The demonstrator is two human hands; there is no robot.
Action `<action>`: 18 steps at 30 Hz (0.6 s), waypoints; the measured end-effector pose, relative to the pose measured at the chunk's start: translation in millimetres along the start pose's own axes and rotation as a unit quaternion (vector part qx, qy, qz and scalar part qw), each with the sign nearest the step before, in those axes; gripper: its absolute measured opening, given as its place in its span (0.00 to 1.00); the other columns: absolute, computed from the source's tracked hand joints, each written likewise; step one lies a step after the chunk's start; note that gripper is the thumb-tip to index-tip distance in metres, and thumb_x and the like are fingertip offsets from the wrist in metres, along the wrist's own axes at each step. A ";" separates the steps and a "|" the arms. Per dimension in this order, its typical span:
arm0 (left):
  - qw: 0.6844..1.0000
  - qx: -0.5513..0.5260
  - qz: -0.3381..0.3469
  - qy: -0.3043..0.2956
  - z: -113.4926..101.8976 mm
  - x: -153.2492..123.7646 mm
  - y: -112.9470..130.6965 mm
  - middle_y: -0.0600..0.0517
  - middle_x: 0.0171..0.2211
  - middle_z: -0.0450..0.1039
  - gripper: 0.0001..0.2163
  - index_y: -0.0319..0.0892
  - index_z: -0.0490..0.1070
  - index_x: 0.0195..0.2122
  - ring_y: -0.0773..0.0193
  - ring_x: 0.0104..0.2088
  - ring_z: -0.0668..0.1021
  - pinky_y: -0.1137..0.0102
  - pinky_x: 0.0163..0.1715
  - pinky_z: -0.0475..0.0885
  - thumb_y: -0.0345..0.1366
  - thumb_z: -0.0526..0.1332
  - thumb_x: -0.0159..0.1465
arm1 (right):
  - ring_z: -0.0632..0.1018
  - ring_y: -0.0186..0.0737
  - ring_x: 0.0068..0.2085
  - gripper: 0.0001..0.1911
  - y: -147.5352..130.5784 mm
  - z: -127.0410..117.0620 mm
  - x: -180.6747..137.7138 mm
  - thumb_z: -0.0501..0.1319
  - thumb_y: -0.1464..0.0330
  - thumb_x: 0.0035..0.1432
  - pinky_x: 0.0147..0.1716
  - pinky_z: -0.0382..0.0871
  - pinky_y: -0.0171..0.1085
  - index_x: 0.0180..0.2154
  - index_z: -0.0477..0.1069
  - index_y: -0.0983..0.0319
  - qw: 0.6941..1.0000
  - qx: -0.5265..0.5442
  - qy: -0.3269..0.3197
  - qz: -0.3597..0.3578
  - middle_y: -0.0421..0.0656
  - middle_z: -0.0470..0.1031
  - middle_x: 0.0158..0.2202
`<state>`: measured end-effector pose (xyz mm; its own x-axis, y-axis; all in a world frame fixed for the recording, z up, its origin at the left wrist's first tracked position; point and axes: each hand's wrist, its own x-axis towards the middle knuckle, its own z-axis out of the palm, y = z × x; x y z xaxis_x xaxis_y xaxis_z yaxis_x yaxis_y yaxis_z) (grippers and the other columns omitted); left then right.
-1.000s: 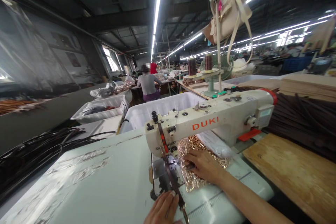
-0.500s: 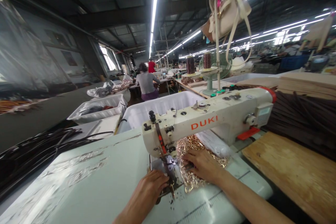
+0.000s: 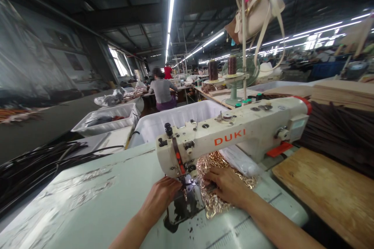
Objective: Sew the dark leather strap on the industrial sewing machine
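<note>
My left hand [image 3: 162, 197] reaches up to the needle and presser foot of the cream DUKI sewing machine [image 3: 233, 134]. Its bent fingers pinch the end of a dark strap [image 3: 185, 193] there. My right hand [image 3: 228, 185] lies palm down on a heap of gold metal hardware [image 3: 214, 202] under the machine's arm, fingertips next to the needle. What sits under those fingers is hidden. A shiny dark plate [image 3: 182, 210] lies in front of the needle on the pale green table [image 3: 96, 198].
A wooden board [image 3: 324, 190] and a stack of dark straps [image 3: 341, 132] lie to the right. White tubs [image 3: 163, 122] stand behind the machine, black cords [image 3: 35, 163] on the left. Thread cones [image 3: 213, 71] and a beige bag [image 3: 255, 9] hang above. A seated person [image 3: 162, 89] works far ahead.
My left hand has slid from the table's near edge up to the needle, and the long strap that trailed toward me is gone from view. My right hand has stayed on the gold heap.
</note>
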<state>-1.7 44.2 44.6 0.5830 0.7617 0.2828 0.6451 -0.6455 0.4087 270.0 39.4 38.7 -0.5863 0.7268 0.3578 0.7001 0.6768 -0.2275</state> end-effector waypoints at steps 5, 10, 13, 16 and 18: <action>0.998 0.061 -0.005 -0.005 6.1 -1.1 -13.1 0.46 0.37 0.76 0.15 0.42 0.75 0.42 0.57 0.38 0.76 0.65 0.39 0.70 0.39 0.49 0.68 | 0.73 0.36 0.37 0.07 0.2 0.0 2.0 0.53 0.70 0.62 0.33 0.59 0.34 0.38 0.69 0.60 1.000 0.008 -0.001 0.002 0.40 0.72 0.36; 0.995 0.099 -0.026 -0.011 -1.0 1.6 -18.8 0.44 0.42 0.75 0.13 0.39 0.72 0.44 0.54 0.43 0.76 0.62 0.45 0.71 0.39 0.51 0.67 | 0.74 0.38 0.38 0.09 -1.8 -1.5 1.9 0.52 0.69 0.63 0.34 0.60 0.34 0.40 0.70 0.60 1.000 0.011 -0.003 0.005 0.42 0.73 0.36; 0.992 0.109 0.013 -0.060 -9.6 10.2 -18.5 0.49 0.39 0.76 0.11 0.41 0.73 0.39 0.58 0.42 0.77 0.66 0.45 0.71 0.36 0.52 0.67 | 0.74 0.38 0.38 0.09 -2.8 -1.2 1.1 0.52 0.68 0.64 0.34 0.61 0.34 0.40 0.70 0.60 1.000 0.008 -0.004 0.005 0.42 0.73 0.36; 0.987 0.127 0.047 -0.092 -11.5 17.8 -15.3 0.52 0.37 0.77 0.11 0.43 0.73 0.35 0.61 0.39 0.77 0.69 0.44 0.71 0.32 0.51 0.66 | 0.74 0.37 0.37 0.08 -2.9 -0.4 0.1 0.53 0.67 0.64 0.33 0.62 0.34 0.39 0.71 0.60 1.000 -0.010 -0.007 0.004 0.42 0.73 0.35; 0.982 0.155 0.050 -0.092 -7.9 17.9 -11.6 0.49 0.36 0.77 0.11 0.41 0.73 0.34 0.59 0.40 0.77 0.66 0.44 0.71 0.27 0.51 0.65 | 0.74 0.38 0.36 0.06 -3.2 -1.6 -0.6 0.56 0.68 0.61 0.33 0.62 0.34 0.38 0.71 0.61 1.000 -0.024 -0.005 0.007 0.42 0.73 0.36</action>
<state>-2.7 65.7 51.8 0.7118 0.6892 0.1354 0.6830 -0.7241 0.0956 268.7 36.6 40.7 -0.5805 0.7368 0.3467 0.7261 0.6611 -0.1892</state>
